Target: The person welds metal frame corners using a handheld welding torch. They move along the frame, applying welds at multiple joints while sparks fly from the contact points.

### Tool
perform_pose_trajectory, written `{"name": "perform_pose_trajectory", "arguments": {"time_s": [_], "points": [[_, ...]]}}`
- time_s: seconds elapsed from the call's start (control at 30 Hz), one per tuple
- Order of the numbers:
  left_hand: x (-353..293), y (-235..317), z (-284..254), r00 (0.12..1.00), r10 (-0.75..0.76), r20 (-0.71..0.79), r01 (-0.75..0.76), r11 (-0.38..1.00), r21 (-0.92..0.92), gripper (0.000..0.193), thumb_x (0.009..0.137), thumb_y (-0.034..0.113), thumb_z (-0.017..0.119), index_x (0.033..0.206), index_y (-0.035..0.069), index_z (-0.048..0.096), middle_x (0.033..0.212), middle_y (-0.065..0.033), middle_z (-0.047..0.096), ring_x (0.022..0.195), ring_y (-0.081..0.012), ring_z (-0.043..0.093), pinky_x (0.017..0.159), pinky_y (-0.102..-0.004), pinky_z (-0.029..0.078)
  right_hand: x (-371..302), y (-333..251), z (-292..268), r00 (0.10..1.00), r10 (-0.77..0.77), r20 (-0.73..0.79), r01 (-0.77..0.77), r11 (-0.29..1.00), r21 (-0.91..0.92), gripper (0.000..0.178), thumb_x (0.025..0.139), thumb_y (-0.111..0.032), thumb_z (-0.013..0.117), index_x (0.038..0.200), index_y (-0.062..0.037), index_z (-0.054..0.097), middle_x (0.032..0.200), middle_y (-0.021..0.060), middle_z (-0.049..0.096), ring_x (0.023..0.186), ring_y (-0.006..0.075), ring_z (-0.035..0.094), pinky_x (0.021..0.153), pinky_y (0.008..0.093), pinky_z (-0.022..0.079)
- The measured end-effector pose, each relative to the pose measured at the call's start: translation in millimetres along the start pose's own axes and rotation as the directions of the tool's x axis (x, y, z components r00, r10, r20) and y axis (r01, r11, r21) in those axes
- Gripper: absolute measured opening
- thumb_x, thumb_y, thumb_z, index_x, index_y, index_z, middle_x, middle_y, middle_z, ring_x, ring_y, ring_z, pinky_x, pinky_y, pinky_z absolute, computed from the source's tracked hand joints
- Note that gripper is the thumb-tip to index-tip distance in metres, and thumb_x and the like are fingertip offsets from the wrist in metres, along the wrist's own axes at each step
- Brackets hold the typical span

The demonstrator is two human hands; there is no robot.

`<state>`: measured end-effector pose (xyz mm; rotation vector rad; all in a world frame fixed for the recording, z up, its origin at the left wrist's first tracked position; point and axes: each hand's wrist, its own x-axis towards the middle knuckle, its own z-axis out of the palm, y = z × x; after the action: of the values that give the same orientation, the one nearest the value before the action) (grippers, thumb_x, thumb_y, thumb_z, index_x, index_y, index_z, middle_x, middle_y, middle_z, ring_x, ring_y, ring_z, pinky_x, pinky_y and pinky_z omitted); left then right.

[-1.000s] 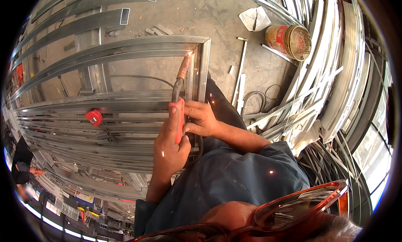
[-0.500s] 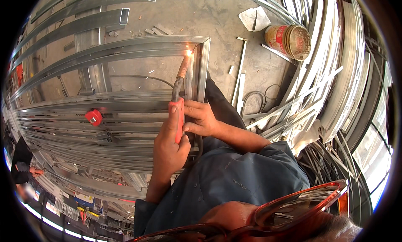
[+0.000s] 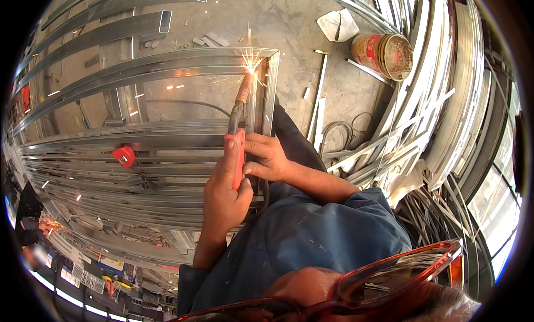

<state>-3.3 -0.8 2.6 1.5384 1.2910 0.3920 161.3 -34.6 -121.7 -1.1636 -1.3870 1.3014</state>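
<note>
Your left hand (image 3: 225, 197) grasps the red-handled, copper-nozzled welding torch (image 3: 238, 141); your right hand (image 3: 267, 158) sets fingertips against the handle's right side, whether gripping cannot be told. The torch's long axis runs away from you, slightly rightward; beyond both hands, orange sparks (image 3: 252, 64) burst at its tip, by the far-right corner of the silvery metal frame (image 3: 269, 99).

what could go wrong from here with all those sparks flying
Sparks might burn the bare left hand gripping the torch or the right hand at its handle. Stray ones could scorch the red tape measure lying on the metal bars. The dark cable seen through the frame might suffer if hot bits land on it.
</note>
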Motion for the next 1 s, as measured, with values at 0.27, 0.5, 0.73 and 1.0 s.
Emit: {"name": "perform_pose_trajectory", "arguments": {"time_s": [0.27, 0.5, 0.73, 1.0], "points": [[0.6, 0.5, -0.3, 0.999, -0.034, 0.010, 0.034, 0.999, 0.042, 0.095, 0.080, -0.010, 0.060, 0.167, 0.012, 0.030, 0.151, -0.0280, 0.055, 0.130, -0.0396, 0.065, 0.100, -0.0433, 0.055, 1.5, -3.6, -0.8, 1.000, 0.010, -0.003, -0.010, 0.999, -0.040, 0.064, 0.093, -0.060, 0.070, 0.129, -0.0066, 0.071, 0.116, 0.0154, 0.071, 0.092, 0.0372, 0.072, 0.076, 0.0418, 0.059], [1.2, -1.9, -0.4, 0.999, -0.029, 0.018, 0.028, 0.999, 0.034, 0.094, 0.081, -0.010, 0.060, 0.167, 0.012, 0.030, 0.151, -0.0274, 0.056, 0.126, -0.0386, 0.067, 0.099, -0.0435, 0.055, 1.9, -2.9, -3.4, 0.999, 0.019, 0.034, -0.017, 0.998, -0.060, 0.063, 0.093, -0.057, 0.071, 0.128, -0.0053, 0.071, 0.115, 0.0150, 0.071, 0.093, 0.0369, 0.072, 0.077, 0.0418, 0.059], [-6.9, -6.2, 0.6, 0.999, -0.037, 0.022, 0.037, 0.999, -0.014, 0.094, 0.082, -0.011, 0.059, 0.167, 0.008, 0.027, 0.146, -0.0309, 0.058, 0.128, -0.0399, 0.065, 0.101, -0.0436, 0.054, 0.6, 2.2, 2.3, 0.998, -0.060, -0.034, 0.059, 0.998, -0.021, 0.061, 0.089, -0.053, 0.077, 0.127, -0.0056, 0.072, 0.115, 0.0148, 0.071, 0.093, 0.0352, 0.072, 0.076, 0.0403, 0.060], [-2.2, -3.3, -1.1, 0.999, -0.025, 0.027, 0.025, 1.000, 0.006, 0.095, 0.080, -0.012, 0.059, 0.167, 0.010, 0.028, 0.149, -0.0307, 0.056, 0.130, -0.0390, 0.065, 0.103, -0.0432, 0.054, -0.5, 1.9, 1.7, 1.000, -0.016, -0.005, 0.016, 0.999, -0.048, 0.062, 0.091, -0.058, 0.074, 0.128, -0.0090, 0.071, 0.114, 0.0130, 0.071, 0.091, 0.0348, 0.072, 0.074, 0.0417, 0.058]]}}
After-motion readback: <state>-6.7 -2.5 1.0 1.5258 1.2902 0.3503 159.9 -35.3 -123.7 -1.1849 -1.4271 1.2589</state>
